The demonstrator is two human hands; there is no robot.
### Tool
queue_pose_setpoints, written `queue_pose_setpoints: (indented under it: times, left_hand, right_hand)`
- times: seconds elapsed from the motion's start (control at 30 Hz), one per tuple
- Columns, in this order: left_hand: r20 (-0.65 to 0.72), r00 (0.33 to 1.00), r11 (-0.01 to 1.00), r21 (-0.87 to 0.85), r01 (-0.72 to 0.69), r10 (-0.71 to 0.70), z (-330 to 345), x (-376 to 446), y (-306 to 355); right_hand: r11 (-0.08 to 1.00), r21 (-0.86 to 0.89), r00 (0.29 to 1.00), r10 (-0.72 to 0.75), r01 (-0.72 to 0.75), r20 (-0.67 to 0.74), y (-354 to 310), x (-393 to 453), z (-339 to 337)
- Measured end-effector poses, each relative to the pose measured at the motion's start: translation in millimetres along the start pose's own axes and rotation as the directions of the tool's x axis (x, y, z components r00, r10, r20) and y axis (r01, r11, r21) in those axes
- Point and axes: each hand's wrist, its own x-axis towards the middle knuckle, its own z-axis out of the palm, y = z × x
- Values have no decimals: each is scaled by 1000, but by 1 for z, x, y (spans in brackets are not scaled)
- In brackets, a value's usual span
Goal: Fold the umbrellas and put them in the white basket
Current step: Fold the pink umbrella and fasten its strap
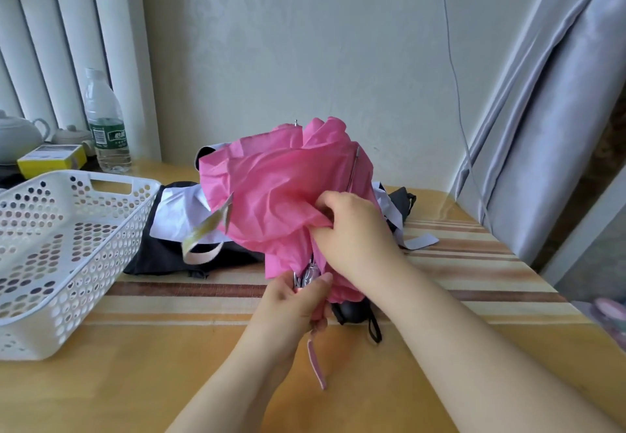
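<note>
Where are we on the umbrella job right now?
Done: nothing; the white basket holds no umbrella. In hand: the pink umbrella, canopy loose; the right hand gathers the fabric, and the left hand grips near the handle. Left: the black-and-white umbrella lies unfolded on the table.

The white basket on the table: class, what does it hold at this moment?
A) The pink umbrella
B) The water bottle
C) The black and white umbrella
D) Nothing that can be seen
D: the white basket shows only its own perforated floor, while the pink umbrella is between both hands and the black and white umbrella lies on the table beside the basket.
</note>
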Motion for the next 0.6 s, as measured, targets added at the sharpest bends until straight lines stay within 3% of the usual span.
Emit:
queue_pose_setpoints:
  times: [0.13, 0.2, 0.23, 0.27, 0.3, 0.33, 0.37, 0.4, 0.47, 0.57, 0.6]
  left_hand:
    - [27, 1000, 999, -51, 9, -8, 0, -1, 2]
    - [52, 998, 994, -102, 29, -23, -1, -1, 5]
    - [64, 997, 990, -136, 41, -33, -2, -1, 6]
    - [77, 996, 983, -177, 51, -38, -3, 0, 7]
    - [92, 995, 973, -224, 58, -38, -3, 0, 8]
    - [108, 994, 962, -268, 59, -31, -4, 1, 9]
    - [119, 993, 952, -301, 61, -26, -5, 2, 10]
    - [122, 992, 944, -323, 63, -25, -5, 2, 11]
    - [111, 993, 937, -342, 66, -29, -5, 1, 13]
    - [58, 997, 937, -342, 74, -57, -3, 1, 14]
    - [40, 997, 934, -347, 81, -72, -3, 1, 14]
  right_hand:
    - [990, 123, 998, 67, -63, -23, 9, 1, -6]
    - [938, 289, 978, 207, -191, -23, 12, 5, -9]
    - [819, 490, 940, 340, -299, 5, 18, 9, -9]
    - [585, 709, 880, 464, -393, 105, 21, 13, -12]
    - [276, 857, 812, 532, -435, 241, 24, 14, -15]
    - [12, 917, 772, 544, -399, 329, 31, 13, -15]
    - [-105, 933, 758, 555, -343, 342, 41, 10, -13]
    - [-129, 940, 751, 572, -315, 330, 50, 5, -11]
    - [55, 944, 753, 619, -325, 224, 66, -10, -5]
    - [586, 749, 812, 573, -309, -113, 85, -26, -8]
    - [668, 687, 835, 526, -286, -165, 90, -29, -11]
